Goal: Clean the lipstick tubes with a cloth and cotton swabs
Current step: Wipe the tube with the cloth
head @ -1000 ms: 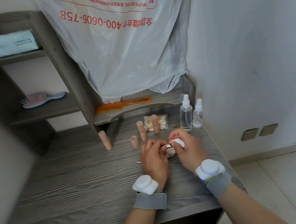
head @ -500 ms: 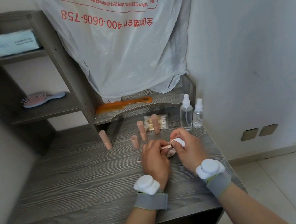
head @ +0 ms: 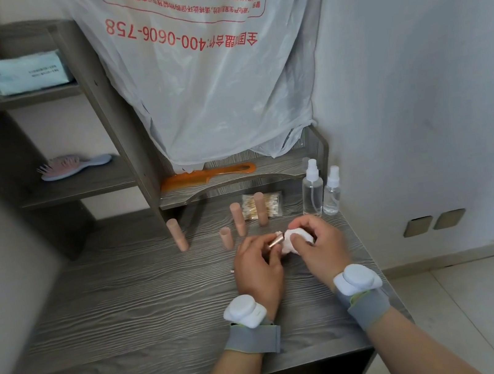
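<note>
My left hand (head: 258, 269) grips a small metallic lipstick tube (head: 275, 241), its end poking out toward the right. My right hand (head: 321, 244) pinches a wadded white cloth (head: 293, 241) against that end. Both hands hover just above the grey wooden desk (head: 129, 309). Behind them stand several pink lipstick tubes: one at the left (head: 177, 235), a short one (head: 226, 238), and two taller ones (head: 238, 219) (head: 260, 209). A clear bag of cotton swabs (head: 271, 204) lies behind the tubes. A single cotton swab tip (head: 232, 271) peeks out left of my left hand.
Two clear spray bottles (head: 312, 187) (head: 331, 191) stand by the wall at the back right. An orange comb (head: 208, 175) lies on the low shelf under a hanging plastic bag (head: 206, 63). A hairbrush (head: 74, 164) and tissue pack (head: 22, 73) sit on left shelves.
The lipstick tube now sticks out further from my left hand. Both hands stay in the same spot, making small rubbing movements with the cloth.
</note>
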A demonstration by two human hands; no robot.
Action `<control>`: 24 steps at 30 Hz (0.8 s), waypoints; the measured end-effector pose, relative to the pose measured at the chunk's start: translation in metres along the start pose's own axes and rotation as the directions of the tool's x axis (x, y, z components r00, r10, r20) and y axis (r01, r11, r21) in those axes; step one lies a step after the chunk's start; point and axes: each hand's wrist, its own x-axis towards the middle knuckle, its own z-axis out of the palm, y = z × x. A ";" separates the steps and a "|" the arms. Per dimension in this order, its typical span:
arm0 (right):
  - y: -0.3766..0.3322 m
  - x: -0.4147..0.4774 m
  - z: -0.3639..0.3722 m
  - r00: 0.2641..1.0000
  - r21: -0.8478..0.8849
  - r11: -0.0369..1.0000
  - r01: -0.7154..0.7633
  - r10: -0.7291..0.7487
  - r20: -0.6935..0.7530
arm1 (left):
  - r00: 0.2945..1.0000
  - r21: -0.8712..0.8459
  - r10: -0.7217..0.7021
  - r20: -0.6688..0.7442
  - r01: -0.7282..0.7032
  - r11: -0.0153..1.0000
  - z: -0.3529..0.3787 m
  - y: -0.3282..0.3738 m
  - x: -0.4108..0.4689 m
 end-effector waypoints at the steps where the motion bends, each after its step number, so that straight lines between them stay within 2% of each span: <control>1: 0.000 0.000 0.000 1.000 0.010 1.000 -0.014 0.014 -0.001 | 1.000 -0.006 0.000 -0.005 0.000 1.000 0.000 0.000 0.000; 8: 0.000 0.000 -0.001 0.999 0.054 0.998 -0.043 0.044 -0.023 | 1.000 -0.025 0.010 -0.009 -0.010 1.000 -0.002 0.001 -0.001; 24: 0.001 0.000 0.000 0.998 0.078 0.996 -0.049 0.047 0.030 | 1.000 -0.076 -0.006 -0.024 0.004 0.997 -0.003 0.000 -0.002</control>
